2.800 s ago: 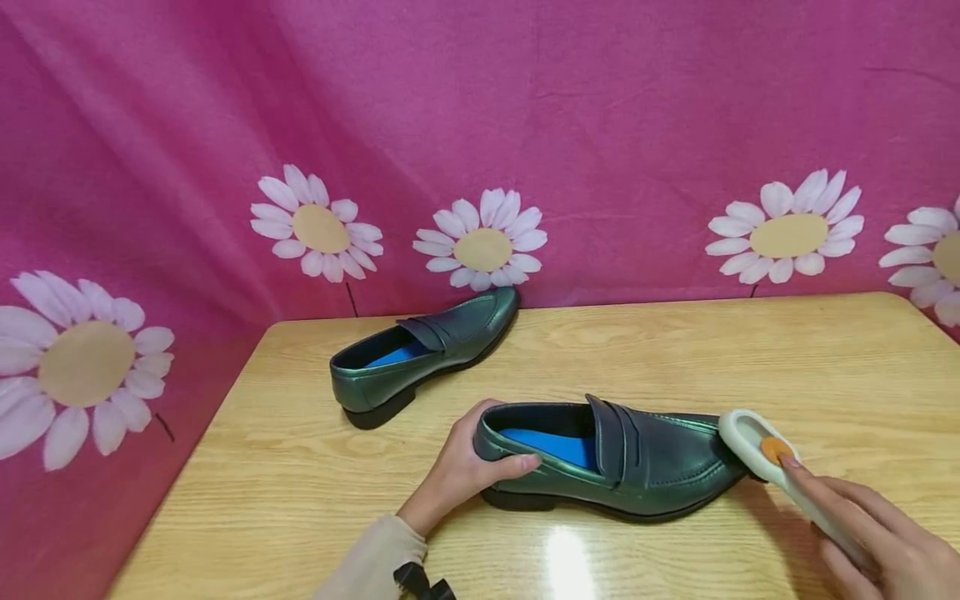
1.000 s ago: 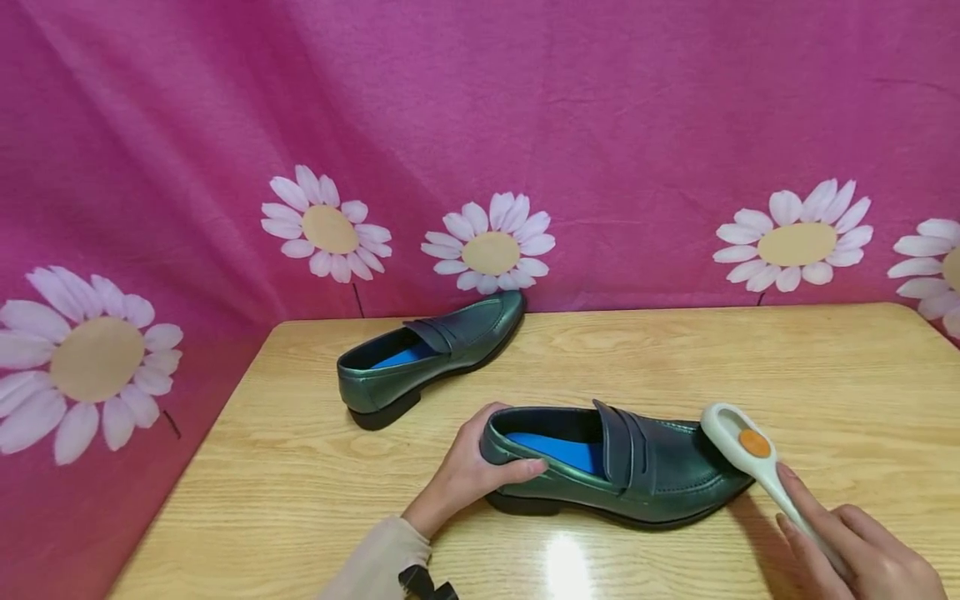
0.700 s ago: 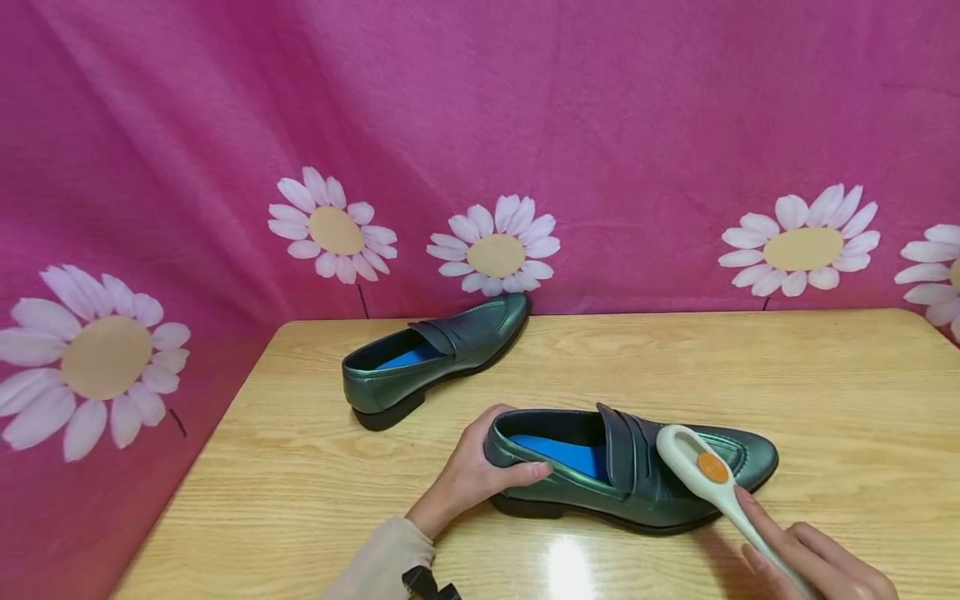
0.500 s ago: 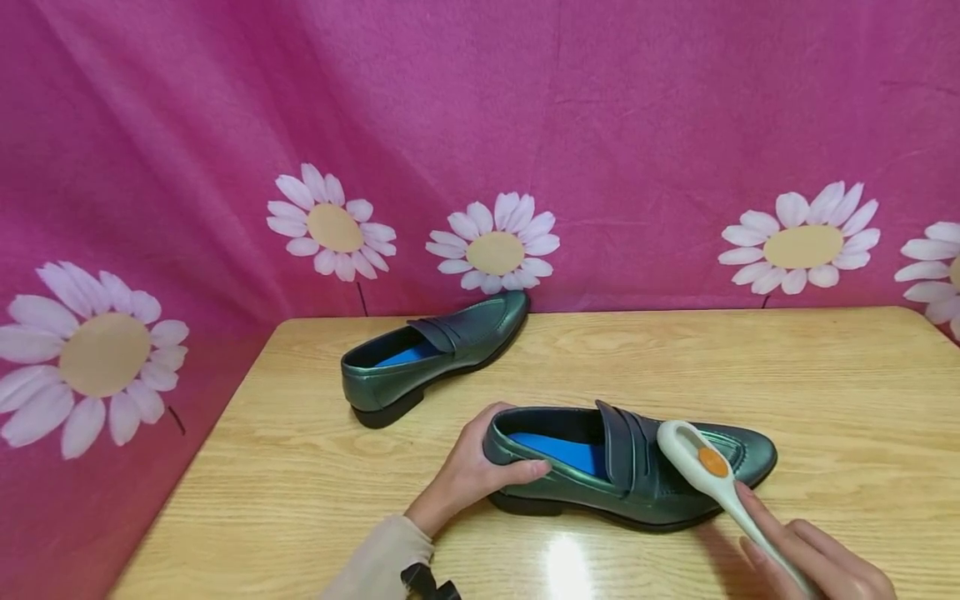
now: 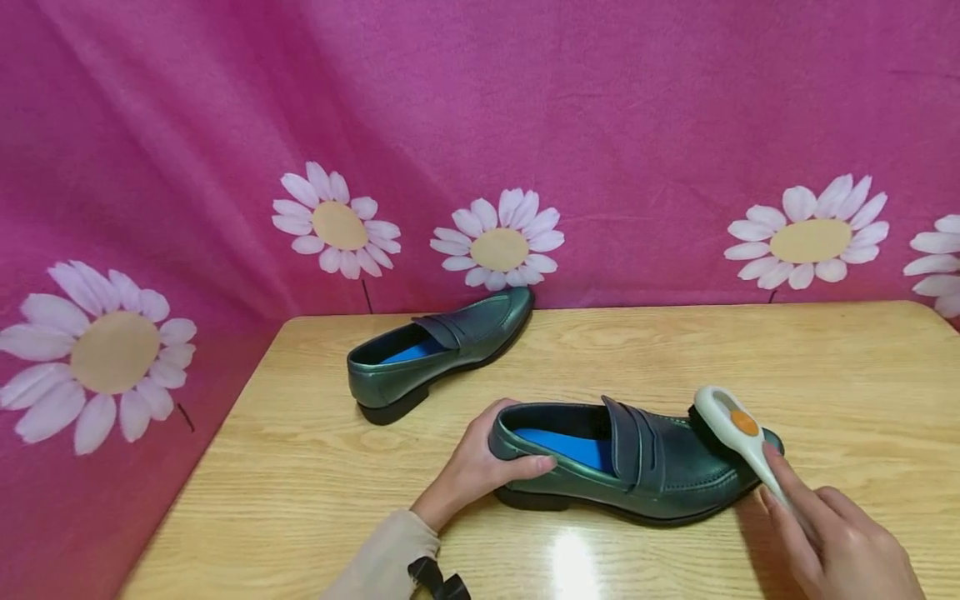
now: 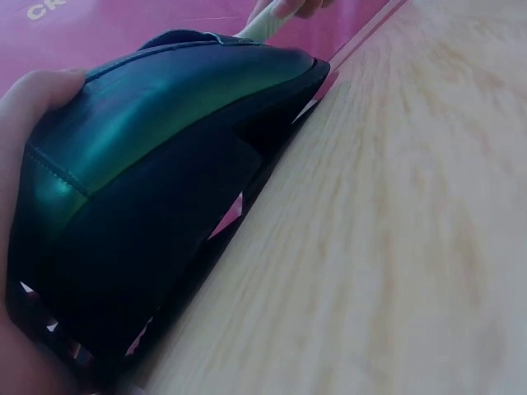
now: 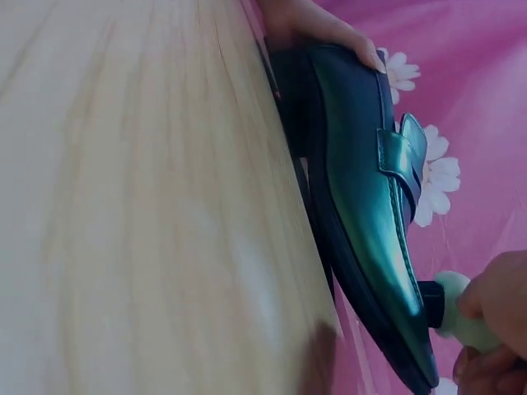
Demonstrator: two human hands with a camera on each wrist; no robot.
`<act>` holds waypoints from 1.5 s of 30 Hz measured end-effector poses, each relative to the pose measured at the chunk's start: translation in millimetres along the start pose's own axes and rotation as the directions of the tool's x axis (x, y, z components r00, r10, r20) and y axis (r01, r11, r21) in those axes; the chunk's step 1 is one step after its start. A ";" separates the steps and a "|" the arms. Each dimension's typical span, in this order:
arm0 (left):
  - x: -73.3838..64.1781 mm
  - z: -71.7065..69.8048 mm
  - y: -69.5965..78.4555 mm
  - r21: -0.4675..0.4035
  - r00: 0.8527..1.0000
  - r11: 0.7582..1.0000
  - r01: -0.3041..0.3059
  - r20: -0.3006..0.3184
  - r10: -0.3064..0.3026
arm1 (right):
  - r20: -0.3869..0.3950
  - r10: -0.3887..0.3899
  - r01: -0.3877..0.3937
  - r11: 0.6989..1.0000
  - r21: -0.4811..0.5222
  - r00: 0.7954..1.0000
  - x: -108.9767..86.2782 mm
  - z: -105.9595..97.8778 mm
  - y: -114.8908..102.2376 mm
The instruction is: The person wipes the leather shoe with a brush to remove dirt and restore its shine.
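Note:
A dark green loafer (image 5: pixel 675 458) with a blue insole lies on the table, toe to the right. My left hand (image 5: pixel 480 467) grips its heel, thumb over the near side of the opening. My right hand (image 5: pixel 840 533) holds a pale shoe brush (image 5: pixel 723 421) with an orange button by its handle, index finger stretched along it. The dark bristles (image 7: pixel 431 303) meet the top of the toe in the right wrist view. In the left wrist view the loafer's heel (image 6: pixel 123 222) fills the left side, my fingers round its back.
A matching loafer (image 5: pixel 442 350) stands farther back on the wooden table (image 5: pixel 262 467), its toe by the pink cloth (image 5: pixel 637 100) with printed daisies. The cloth hangs along the table's back and left edges.
The brush has gone back and forth over the loafer's front: from the toe tip toward the strap, then out to the toe again. My left hand keeps its hold on the heel.

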State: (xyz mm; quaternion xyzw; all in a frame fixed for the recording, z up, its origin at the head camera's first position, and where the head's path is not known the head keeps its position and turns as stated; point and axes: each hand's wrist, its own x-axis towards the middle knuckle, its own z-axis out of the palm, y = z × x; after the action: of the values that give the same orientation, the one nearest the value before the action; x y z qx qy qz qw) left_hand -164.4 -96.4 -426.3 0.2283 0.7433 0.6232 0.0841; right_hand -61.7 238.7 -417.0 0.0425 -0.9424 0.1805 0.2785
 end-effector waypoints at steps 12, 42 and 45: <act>-0.9 -1.6 -0.5 -0.011 1.000 1.000 0.010 0.008 -0.010 | 0.059 0.045 -0.044 0.999 -0.007 0.997 3.1 0.6 -17.4; 0.3 -0.6 -0.1 0.010 0.999 0.999 0.032 0.012 -0.033 | 0.173 0.172 -0.207 0.956 0.210 0.970 -2.5 0.8 -29.4; 0.2 -0.2 -0.4 0.012 0.999 0.999 0.042 0.009 -0.042 | 0.097 0.093 -0.107 0.984 0.146 0.991 -3.9 0.8 -28.0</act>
State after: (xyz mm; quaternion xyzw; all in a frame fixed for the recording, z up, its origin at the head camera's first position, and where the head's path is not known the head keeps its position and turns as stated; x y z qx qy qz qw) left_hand -164.8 -96.5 -426.6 0.2160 0.7511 0.6160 0.0992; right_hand -53.7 212.2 -410.9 0.0242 -0.9385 0.2628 0.2227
